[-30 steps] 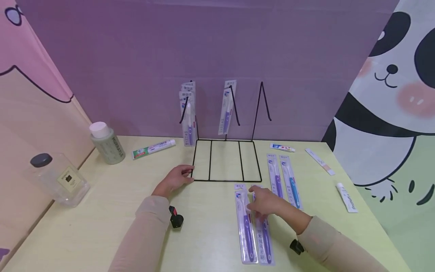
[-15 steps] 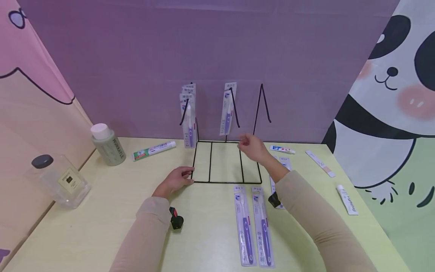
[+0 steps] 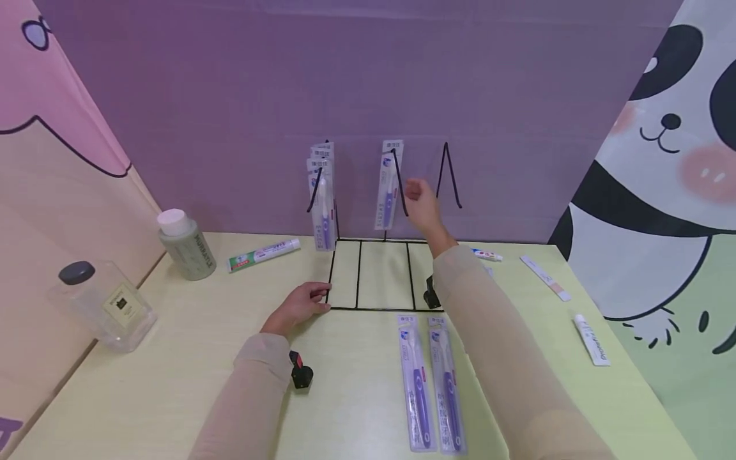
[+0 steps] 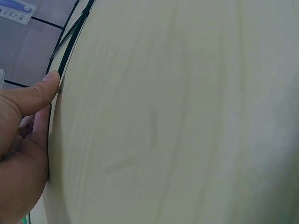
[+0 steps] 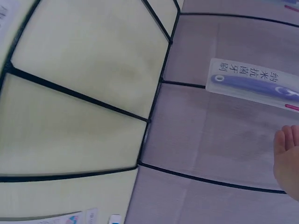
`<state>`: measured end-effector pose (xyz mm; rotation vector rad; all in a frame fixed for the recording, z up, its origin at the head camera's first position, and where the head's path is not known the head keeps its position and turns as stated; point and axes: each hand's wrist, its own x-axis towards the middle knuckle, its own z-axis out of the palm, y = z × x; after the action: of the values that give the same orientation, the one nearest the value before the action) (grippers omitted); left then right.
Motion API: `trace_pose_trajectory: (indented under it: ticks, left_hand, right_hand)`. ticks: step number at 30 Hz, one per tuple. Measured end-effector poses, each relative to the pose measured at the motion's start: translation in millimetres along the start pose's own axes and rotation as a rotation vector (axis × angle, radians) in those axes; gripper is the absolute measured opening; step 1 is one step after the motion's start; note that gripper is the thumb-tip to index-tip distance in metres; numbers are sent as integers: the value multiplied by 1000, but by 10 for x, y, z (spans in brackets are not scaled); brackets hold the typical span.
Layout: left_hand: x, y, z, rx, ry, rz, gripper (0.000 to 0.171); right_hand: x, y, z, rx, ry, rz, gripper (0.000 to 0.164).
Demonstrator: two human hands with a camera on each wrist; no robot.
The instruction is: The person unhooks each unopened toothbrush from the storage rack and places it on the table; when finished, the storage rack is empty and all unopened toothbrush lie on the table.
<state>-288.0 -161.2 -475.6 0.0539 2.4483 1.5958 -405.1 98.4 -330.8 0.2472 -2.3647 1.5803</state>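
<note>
Purple backdrop [image 3: 241, 96]. Your left grip [image 3: 296, 308]: pinching the wire rack [image 3: 359, 275]; best held firm. Your right grip [image 3: 422, 206]: beside the middle hook [image 3: 399, 182], hold unclear; avoid jolting the toothbrush pack [image 3: 386, 195] hung there.

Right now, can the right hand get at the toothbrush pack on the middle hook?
Likely yes: the right hand is up near the toothbrush pack, seemingly holding nothing; only the thin middle hook shows between them in the head view.
</note>
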Motion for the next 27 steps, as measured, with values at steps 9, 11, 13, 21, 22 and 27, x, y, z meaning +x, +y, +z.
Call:
trace_pose_trajectory:
  ticks: [9, 11, 13, 21, 22, 27]
  left_hand:
    - [13, -5, 29, 3, 6, 5, 49]
    - [14, -8, 28, 9, -2, 15, 49]
    - [15, -10, 28, 11, -4, 12, 48]
    - [11, -14, 7, 13, -7, 16, 49]
    - [9, -13, 5, 13, -7, 17, 49]
    - [5, -6, 4, 12, -8, 17, 49]
  right_hand:
    - [10, -160, 106, -48, -5, -25, 35]
    - [3, -154, 140, -76, 25, -33, 33]
    - [-3, -147, 170, -80, 52, -62, 30]
    - [-36, -171, 181, -13, 129, -172, 24]
    - [-41, -177, 171, 3, 140, -154, 23]
    - [-78, -162, 90, 42, 158, -93, 24]
